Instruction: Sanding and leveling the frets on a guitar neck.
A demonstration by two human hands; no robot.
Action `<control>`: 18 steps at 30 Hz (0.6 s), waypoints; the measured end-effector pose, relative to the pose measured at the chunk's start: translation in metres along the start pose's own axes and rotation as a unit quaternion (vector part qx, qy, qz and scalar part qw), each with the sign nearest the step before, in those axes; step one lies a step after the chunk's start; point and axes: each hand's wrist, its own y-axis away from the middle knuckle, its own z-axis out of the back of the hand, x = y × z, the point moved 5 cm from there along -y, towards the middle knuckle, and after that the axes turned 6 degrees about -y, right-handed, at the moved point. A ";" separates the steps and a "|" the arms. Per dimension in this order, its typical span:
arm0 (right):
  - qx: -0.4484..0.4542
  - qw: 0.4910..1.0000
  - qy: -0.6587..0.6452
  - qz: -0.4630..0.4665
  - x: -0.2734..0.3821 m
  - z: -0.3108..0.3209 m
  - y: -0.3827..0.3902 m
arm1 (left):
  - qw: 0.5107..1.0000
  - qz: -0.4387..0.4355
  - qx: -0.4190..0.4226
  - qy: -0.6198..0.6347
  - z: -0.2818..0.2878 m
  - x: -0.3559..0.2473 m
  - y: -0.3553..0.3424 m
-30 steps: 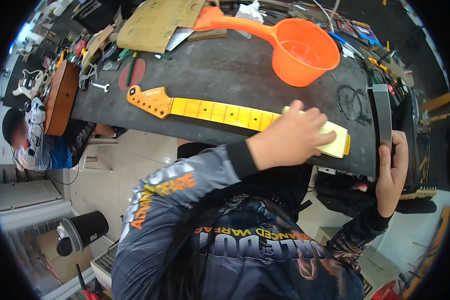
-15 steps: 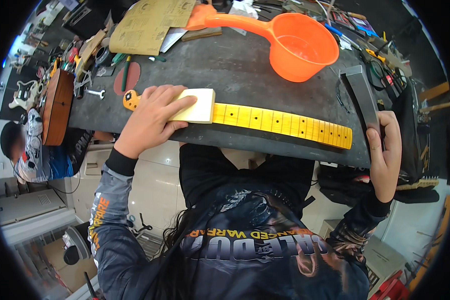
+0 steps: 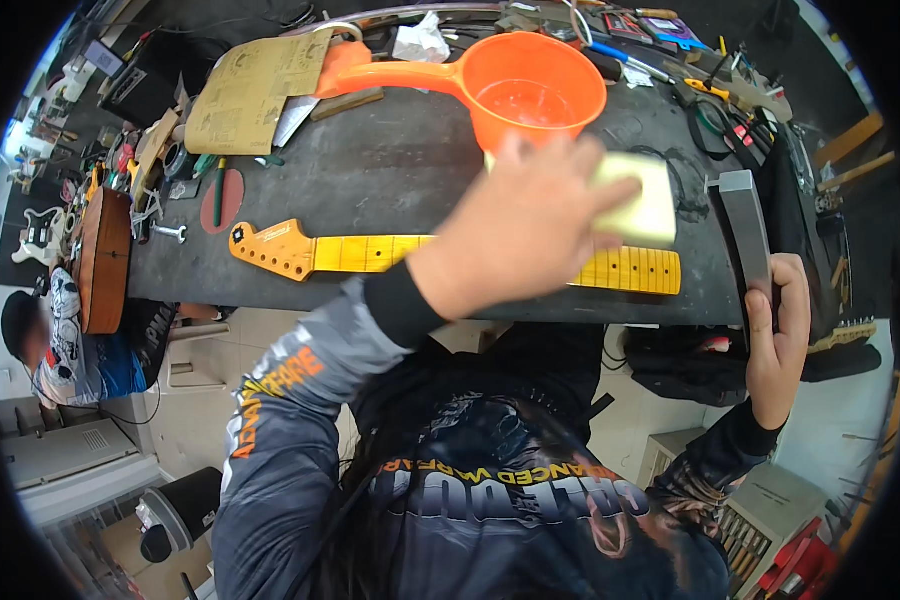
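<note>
An electric guitar neck (image 3: pixel 355 253) with a yellow, black-dotted fretboard lies along the front of the dark workbench, its headstock to the left. Over its right half is my left hand (image 3: pixel 525 225), closed on a pale yellow rectangular block (image 3: pixel 642 200). The block is smeared by motion and appears raised off the fretboard; what it is made of I cannot tell. My hand and wrist hide part of the fretboard. At the bench's right end, my right hand (image 3: pixel 778 330) grips the lower end of a long grey metal bar (image 3: pixel 742 215), which points away from me.
An orange dipper (image 3: pixel 535 90) holding water stands behind my left hand. Brown sandpaper sheets (image 3: pixel 245 95) lie at the back left, near a spanner (image 3: pixel 170 232) and a reddish disc (image 3: pixel 223 203). An acoustic guitar body (image 3: pixel 105 260) and a seated person (image 3: pixel 70 345) are at the left.
My left hand has swept the pale block from near the headstock toward the body end, uncovering the headstock. My right hand keeps its hold on the bar. The view has shifted slightly.
</note>
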 end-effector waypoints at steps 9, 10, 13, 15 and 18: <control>0.032 0.882 -0.440 -0.165 -0.024 -0.055 -0.009 | 0.999 -0.003 -0.053 -0.006 0.059 0.095 -0.063; 0.021 0.854 -0.485 -0.187 -0.026 -0.064 -0.011 | 0.998 -0.009 -0.057 -0.005 0.057 0.094 -0.064; -0.010 0.831 -0.533 -0.163 -0.024 -0.090 -0.021 | 0.910 0.161 -0.033 0.381 0.067 0.062 -0.061; -0.049 0.822 -0.549 -0.146 -0.014 -0.109 -0.027 | 0.869 0.167 -0.102 0.454 0.050 0.036 -0.063; -0.112 0.834 -0.532 -0.095 0.010 -0.137 -0.043 | 0.846 0.145 -0.161 0.488 0.017 0.007 -0.066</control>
